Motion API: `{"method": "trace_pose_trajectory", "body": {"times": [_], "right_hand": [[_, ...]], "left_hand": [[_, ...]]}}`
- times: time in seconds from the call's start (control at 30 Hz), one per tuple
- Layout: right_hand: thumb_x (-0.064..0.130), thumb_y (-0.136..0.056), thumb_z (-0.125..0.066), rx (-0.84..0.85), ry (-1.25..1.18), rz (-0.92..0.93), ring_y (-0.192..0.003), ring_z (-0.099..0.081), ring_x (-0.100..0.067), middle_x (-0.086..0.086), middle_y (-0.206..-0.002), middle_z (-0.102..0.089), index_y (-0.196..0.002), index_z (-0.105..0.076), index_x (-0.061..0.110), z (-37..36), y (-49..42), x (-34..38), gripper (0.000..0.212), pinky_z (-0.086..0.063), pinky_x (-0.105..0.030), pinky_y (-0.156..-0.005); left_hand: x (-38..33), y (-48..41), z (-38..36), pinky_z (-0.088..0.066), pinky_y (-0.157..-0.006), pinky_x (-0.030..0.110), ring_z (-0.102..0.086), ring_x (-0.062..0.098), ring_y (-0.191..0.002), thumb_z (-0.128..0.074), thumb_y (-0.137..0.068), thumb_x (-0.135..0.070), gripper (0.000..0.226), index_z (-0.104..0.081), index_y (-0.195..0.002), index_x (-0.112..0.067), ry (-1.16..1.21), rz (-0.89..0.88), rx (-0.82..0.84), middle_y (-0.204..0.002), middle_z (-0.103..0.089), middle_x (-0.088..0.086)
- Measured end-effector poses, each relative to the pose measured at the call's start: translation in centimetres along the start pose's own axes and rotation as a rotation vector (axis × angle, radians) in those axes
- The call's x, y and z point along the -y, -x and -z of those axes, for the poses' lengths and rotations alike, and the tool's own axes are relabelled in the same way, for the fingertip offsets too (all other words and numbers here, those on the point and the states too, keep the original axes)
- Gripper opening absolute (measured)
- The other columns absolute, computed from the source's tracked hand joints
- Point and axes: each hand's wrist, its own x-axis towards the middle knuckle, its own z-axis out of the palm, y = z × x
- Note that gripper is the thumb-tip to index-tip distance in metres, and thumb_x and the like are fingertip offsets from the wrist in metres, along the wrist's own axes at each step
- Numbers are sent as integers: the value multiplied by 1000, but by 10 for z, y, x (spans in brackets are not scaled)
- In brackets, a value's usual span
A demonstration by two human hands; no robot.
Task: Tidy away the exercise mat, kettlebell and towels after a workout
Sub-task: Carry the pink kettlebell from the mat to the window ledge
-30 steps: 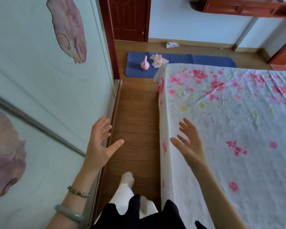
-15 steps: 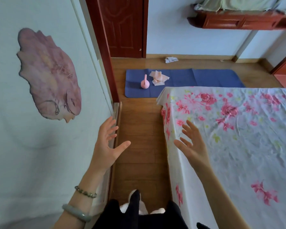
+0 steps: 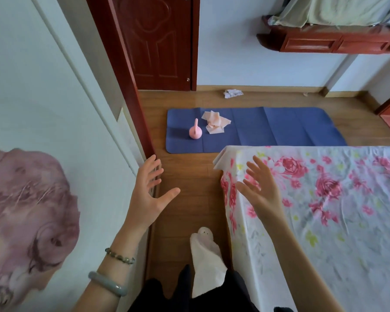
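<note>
I'm seeing left hand, right hand splayed empty; lifting the mat ahead first is risking the kettlebell toppling.

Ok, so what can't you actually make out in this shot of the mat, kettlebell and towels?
Head view, exercise mat: near edge hidden behind the bed.
Head view, towels: small crumpled heap, count unclear.
Head view, white scrap beyond the mat: too small to identify.
Head view, shelf: cut off by the right edge.
</note>
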Motion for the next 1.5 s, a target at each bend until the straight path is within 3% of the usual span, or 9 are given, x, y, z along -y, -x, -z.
{"method": "trace_pose_trajectory", "body": {"times": [0.17,0.37,0.53,0.67,0.8,1.0,1.27,1.5], "right_hand": [[9,-80,-71,28,-45,-2,-116,-51,-4,6,-129,-51,-136,-41,26,-2,-105,5,65,-47,-8,-79],[8,-80,-70,81,-21,-18,-118,-49,-5,1,-135,-47,-138,-39,23,-8,-216,10,67,-48,-9,-83],[8,-81,-70,106,0,-52,-122,-48,-12,1,-136,-47,-137,-39,26,-24,-290,5,66,-45,-25,-96],[3,-82,-67,129,-9,-57,-120,-49,-7,7,-130,-50,-130,-40,36,-43,-349,-4,64,-48,-24,-94],[11,-80,-71,86,-15,-75,-119,-49,-3,10,-130,-50,-136,-40,31,-67,-408,-11,67,-48,-12,-87],[9,-80,-71,22,-17,-72,-115,-51,2,10,-129,-50,-137,-39,29,-103,-501,-5,68,-47,-10,-86],[8,-80,-71,-48,-25,-91,-108,-51,14,21,-125,-49,-136,-37,29,-123,-588,-8,69,-46,-7,-83],[11,-80,-72,-26,17,-135,-107,-51,13,15,-128,-49,-137,-38,26,-123,-661,-26,68,-45,-5,-82]], "left_hand": [[5,-100,-21,-43,-93,10,-49,-8,-116,-77,-65,-30,81,-33,-132,-41,14,12,-34,-131,-43,-26],[20,-200,-39,-44,-94,14,-51,0,-118,-81,-66,-27,85,-34,-136,-34,42,36,-66,-134,-45,-20],[35,-262,-43,-44,-94,15,-51,3,-120,-80,-64,-32,83,-34,-132,-43,54,61,-89,-135,-45,-18],[53,-327,-42,-45,-96,23,-51,7,-121,-77,-61,-38,84,-35,-134,-42,79,66,-93,-138,-46,-10],[74,-397,-44,-43,-98,23,-51,9,-122,-77,-62,-39,90,-34,-140,-29,86,77,-55,-140,-45,-5],[89,-505,-38,-43,-95,16,-51,8,-122,-77,-62,-41,93,-33,-142,-25,70,76,-1,-141,-45,-1],[110,-600,-46,-44,-94,17,-52,7,-120,-76,-63,-43,92,-33,-141,-25,31,103,108,-139,-46,-4],[131,-666,-63,-44,-94,18,-52,8,-120,-76,-61,-44,91,-32,-139,-30,8,148,97,-140,-45,1]]}}
